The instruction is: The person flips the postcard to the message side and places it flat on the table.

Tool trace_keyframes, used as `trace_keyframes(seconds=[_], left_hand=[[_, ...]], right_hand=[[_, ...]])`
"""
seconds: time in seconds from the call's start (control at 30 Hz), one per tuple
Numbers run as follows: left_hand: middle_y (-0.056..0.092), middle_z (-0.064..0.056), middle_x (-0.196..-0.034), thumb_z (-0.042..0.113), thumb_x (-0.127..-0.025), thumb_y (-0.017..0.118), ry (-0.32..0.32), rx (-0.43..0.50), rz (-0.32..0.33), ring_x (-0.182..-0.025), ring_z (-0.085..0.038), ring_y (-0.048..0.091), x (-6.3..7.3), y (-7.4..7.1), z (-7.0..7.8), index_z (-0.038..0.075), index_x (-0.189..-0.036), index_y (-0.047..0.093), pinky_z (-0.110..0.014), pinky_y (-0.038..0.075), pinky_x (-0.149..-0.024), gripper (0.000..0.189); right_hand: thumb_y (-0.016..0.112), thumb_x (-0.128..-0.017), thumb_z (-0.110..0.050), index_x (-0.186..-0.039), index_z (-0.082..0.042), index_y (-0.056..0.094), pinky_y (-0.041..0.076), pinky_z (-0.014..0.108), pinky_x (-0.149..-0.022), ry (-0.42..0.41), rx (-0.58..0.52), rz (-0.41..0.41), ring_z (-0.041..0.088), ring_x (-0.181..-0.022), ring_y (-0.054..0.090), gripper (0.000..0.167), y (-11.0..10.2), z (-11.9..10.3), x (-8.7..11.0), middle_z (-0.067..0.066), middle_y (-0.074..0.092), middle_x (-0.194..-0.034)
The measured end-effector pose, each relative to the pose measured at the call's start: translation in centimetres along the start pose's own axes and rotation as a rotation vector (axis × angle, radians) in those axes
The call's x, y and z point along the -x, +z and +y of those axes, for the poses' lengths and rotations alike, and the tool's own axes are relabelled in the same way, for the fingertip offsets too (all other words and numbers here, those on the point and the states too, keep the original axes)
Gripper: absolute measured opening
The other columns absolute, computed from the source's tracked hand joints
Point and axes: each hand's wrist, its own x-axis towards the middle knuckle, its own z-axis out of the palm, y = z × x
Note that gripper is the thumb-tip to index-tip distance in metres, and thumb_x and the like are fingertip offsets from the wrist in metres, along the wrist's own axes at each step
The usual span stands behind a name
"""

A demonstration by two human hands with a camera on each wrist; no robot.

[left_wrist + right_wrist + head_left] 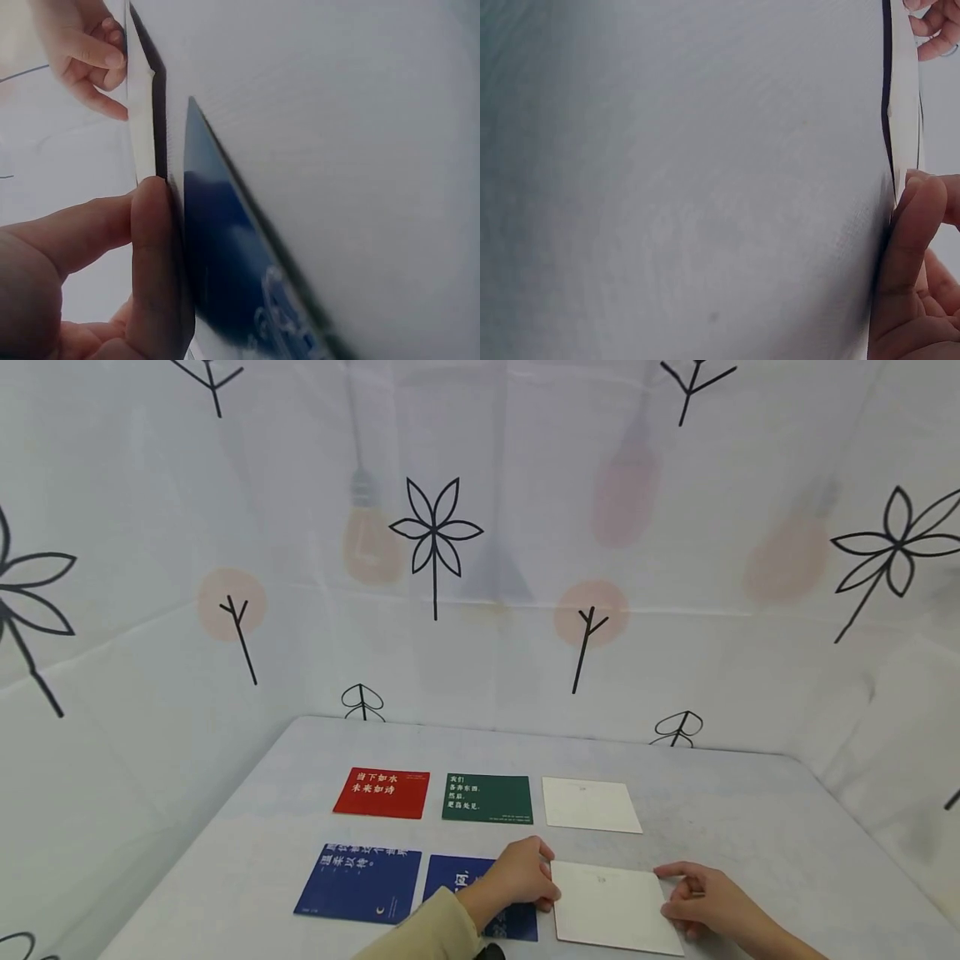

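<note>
A blank-looking white card (615,906) with a small faint mark near its top lies at the table's front right, between the two hands. At its left edge, the left hand (517,877) holds it with thumb and fingers. The right hand (705,902) grips the opposite edge, index finger at the upper corner and thumb lower down. The left wrist view has the card (142,112) nearly edge-on, with a dark shadow along its lower side. Beneath the left forearm, a blue card (450,868) with white writing is partly hidden.
Another blue card (367,881) lies at the front left. Behind it runs a row: a red card (382,806), a green card (498,797) and a second white card (592,806). A white patterned cloth (495,652) hangs around the white table (735,802).
</note>
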Motion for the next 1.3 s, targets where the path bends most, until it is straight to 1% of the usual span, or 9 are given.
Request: trace_keyframes(seconds=[0.17, 0.3, 0.5, 0.63, 0.77, 0.93, 1.07, 1.2, 1.3], left_hand=[[0.054, -0.004, -0.067, -0.008, -0.07, 0.074, -0.013, -0.03, 0.005, -0.047, -0.012, 0.059, 0.1, 0.0, 0.2, 0.002, -0.1, 0.053, -0.024, 0.051, -0.048, 0.038], [0.054, -0.003, -0.067, -0.005, -0.071, 0.075, -0.029, -0.062, 0.007, -0.048, -0.013, 0.059, 0.1, -0.1, 0.4, 0.004, -0.102, 0.051, -0.025, 0.051, -0.05, 0.04], [0.055, -0.005, -0.067, -0.004, -0.071, 0.076, -0.04, -0.054, -0.002, -0.048, -0.014, 0.059, 0.1, -0.2, 0.4, 0.006, -0.101, 0.05, -0.026, 0.051, -0.053, 0.041], [0.055, -0.005, -0.07, -0.003, -0.072, 0.076, -0.046, -0.012, -0.021, -0.05, -0.014, 0.06, 0.2, -0.5, 0.3, 0.007, -0.102, 0.051, -0.026, 0.051, -0.052, 0.04], [0.057, -0.005, -0.072, -0.004, -0.073, 0.075, -0.044, 0.072, -0.034, -0.052, -0.015, 0.061, 0.3, -0.7, 0.1, 0.007, -0.103, 0.052, -0.026, 0.052, -0.051, 0.039], [0.058, -0.006, -0.074, -0.004, -0.074, 0.074, -0.033, 0.163, -0.029, -0.055, -0.017, 0.063, 0.3, -1.2, -0.1, 0.005, -0.106, 0.053, -0.028, 0.054, -0.052, 0.04], [0.057, -0.007, -0.076, -0.003, -0.074, 0.074, -0.022, 0.193, -0.019, -0.059, -0.018, 0.064, 0.2, -1.6, -0.4, 0.004, -0.108, 0.053, -0.028, 0.054, -0.054, 0.04], [0.057, -0.007, -0.077, -0.003, -0.074, 0.074, -0.011, 0.208, -0.016, -0.061, -0.017, 0.064, 0.1, -2.0, -0.8, 0.003, -0.108, 0.054, -0.028, 0.054, -0.054, 0.04], [0.058, -0.007, -0.077, -0.004, -0.074, 0.074, 0.001, 0.226, -0.024, -0.061, -0.018, 0.064, 0.1, -2.3, -0.9, 0.003, -0.109, 0.054, -0.029, 0.055, -0.054, 0.041]], right_hand=[[0.073, -0.078, -0.014, -0.12, 0.014, 0.048, 0.048, 0.031, -0.053, 0.003, 0.023, 0.022, 0.019, -0.06, 0.053, 0.056, 0.2, -0.1, 0.0, 0.003, 0.057, -0.07], [0.074, -0.077, -0.013, -0.119, 0.013, 0.05, 0.047, 0.03, -0.053, 0.031, 0.048, 0.063, 0.019, -0.059, 0.052, 0.055, 0.4, -0.3, -0.2, 0.003, 0.057, -0.069], [0.074, -0.076, -0.012, -0.118, 0.012, 0.051, 0.047, 0.03, -0.054, 0.057, 0.058, 0.094, 0.018, -0.06, 0.053, 0.054, 0.6, -0.4, -0.3, 0.003, 0.057, -0.069], [0.073, -0.077, -0.011, -0.118, 0.012, 0.051, 0.046, 0.03, -0.053, 0.059, 0.056, 0.102, 0.018, -0.06, 0.053, 0.052, 0.7, -0.5, -0.3, 0.003, 0.057, -0.07], [0.072, -0.077, -0.01, -0.117, 0.009, 0.054, 0.045, 0.03, -0.054, 0.091, 0.067, 0.157, 0.019, -0.06, 0.051, 0.048, 1.0, -0.8, -0.5, 0.004, 0.056, -0.069], [0.072, -0.077, -0.008, -0.118, 0.006, 0.055, 0.044, 0.03, -0.054, 0.113, 0.057, 0.199, 0.019, -0.061, 0.051, 0.047, 1.4, -1.4, -0.7, 0.004, 0.055, -0.07], [0.074, -0.076, -0.008, -0.117, 0.006, 0.055, 0.045, 0.03, -0.055, 0.119, 0.033, 0.204, 0.019, -0.062, 0.052, 0.048, 1.5, -1.7, -0.9, 0.005, 0.055, -0.071], [0.074, -0.076, -0.009, -0.117, 0.007, 0.054, 0.046, 0.03, -0.055, 0.097, 0.022, 0.195, 0.019, -0.062, 0.053, 0.049, 1.6, -2.0, -0.9, 0.004, 0.056, -0.072], [0.075, -0.076, -0.011, -0.117, 0.007, 0.054, 0.045, 0.029, -0.055, 0.059, 0.02, 0.179, 0.019, -0.062, 0.052, 0.05, 1.6, -2.1, -0.9, 0.004, 0.055, -0.071]])
